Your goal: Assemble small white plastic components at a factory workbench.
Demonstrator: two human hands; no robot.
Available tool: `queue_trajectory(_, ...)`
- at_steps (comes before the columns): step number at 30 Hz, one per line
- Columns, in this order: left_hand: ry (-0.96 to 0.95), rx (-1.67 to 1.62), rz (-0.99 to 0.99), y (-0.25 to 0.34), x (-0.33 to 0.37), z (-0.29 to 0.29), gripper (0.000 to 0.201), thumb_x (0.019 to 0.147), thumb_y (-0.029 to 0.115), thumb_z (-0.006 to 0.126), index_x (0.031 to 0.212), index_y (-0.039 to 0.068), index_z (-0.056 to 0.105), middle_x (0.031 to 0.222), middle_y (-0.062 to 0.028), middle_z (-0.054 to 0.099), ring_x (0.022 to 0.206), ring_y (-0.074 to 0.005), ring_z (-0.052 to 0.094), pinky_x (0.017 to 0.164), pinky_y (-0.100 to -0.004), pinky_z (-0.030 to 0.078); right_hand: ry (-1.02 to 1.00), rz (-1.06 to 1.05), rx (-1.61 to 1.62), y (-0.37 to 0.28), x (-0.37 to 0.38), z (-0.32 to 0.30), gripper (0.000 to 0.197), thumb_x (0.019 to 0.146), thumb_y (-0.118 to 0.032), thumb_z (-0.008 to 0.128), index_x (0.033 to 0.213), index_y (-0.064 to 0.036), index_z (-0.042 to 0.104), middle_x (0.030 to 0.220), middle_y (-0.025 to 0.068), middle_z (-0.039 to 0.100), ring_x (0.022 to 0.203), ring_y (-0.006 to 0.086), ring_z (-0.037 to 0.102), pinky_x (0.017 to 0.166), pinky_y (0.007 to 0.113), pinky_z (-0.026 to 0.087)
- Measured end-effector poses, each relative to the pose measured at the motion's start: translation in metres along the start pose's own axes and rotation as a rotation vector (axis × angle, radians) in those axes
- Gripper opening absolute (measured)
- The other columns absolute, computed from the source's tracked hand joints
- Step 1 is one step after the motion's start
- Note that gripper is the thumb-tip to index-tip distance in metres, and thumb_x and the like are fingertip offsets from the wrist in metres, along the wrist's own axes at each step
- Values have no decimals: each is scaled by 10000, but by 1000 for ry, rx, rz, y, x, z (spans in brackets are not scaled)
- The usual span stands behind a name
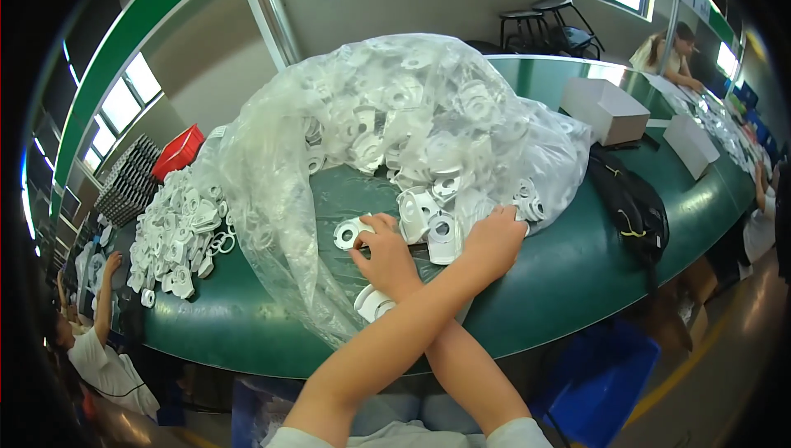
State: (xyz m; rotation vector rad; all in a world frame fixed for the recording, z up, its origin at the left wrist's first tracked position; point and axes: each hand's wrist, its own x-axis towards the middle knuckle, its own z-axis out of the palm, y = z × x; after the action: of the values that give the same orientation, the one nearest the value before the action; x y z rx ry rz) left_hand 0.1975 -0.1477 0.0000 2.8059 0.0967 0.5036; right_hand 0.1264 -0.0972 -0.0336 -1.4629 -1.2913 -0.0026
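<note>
**Crossed arms over a bag of white parts**

The person's forearms cross above the edge of a green table (568, 275). The left arm comes in from the lower left and ends at the left hand (494, 240), which lies palm down to the right, on the rim of a big clear plastic bag (272, 184). Its fingers are curled over the white plastic parts (445, 234) spilling from the bag mouth; whether it grips one I cannot tell. The right arm passes under it, and the right hand (381, 254) sits to the left, fingertips pinching a flat white ring piece (350, 234) that lies on the bag's plastic just beside the spilled parts. Another white part (372, 303) lies near the table edge, just below the right wrist.

The bag is heaped high with more of the same white parts and fills the middle of the table. To its left lies a loose pile (177, 234) of the parts on the bare table. A black bag (630, 205) rests to the right, with white boxes (606, 109) beyond it. A red crate (177, 151) stands at the far left. Another person (667, 57) works at the far right end, and one more (99, 349) sits low on the left.
</note>
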Motion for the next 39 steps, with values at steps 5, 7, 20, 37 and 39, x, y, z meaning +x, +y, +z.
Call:
queue_trajectory(5,64,1,52,-4,5,2,100,700,21,638,800,23,625,952,-141,558,966,-312,545,729,-372,505,-83,110,91,0,2,-3,169,700,-42,682,835,-27,582,945,133,607,1050,337,490,888,394,408)
queue_trajectory(7,148,-163,69,5,-15,-27,92,720,62,661,805,37,632,935,-118,562,937,-293,553,715,-377,493,-95,99,36,3,2,-2,205,707,-46,676,883,-25,573,963,131,607,1030,342,505,911,399,389)
queue_trajectory(20,336,212,-189,-135,-183,-115,190,701,31,685,889,55,679,887,-72,622,814,-258,585,700,-340,489,-158,69,-188,-2,0,-3,480,731,-103,634,1188,-24,511,1138,161,544,1165,331,457,981,411,372)
queue_trajectory(37,439,85,-248,-132,-190,-101,198,716,94,708,914,80,704,1029,-84,599,935,-254,558,773,-336,477,-154,217,174,-22,7,-12,494,675,16,672,1149,-15,534,983,119,540,883,249,557,787,323,456)
queue_trajectory(39,489,38,-257,-140,-193,-95,186,716,94,714,901,77,709,1030,-94,610,911,-254,574,769,-334,481,-180,277,188,-19,5,-9,473,685,5,663,1140,1,534,966,131,540,860,258,571,759,323,465)
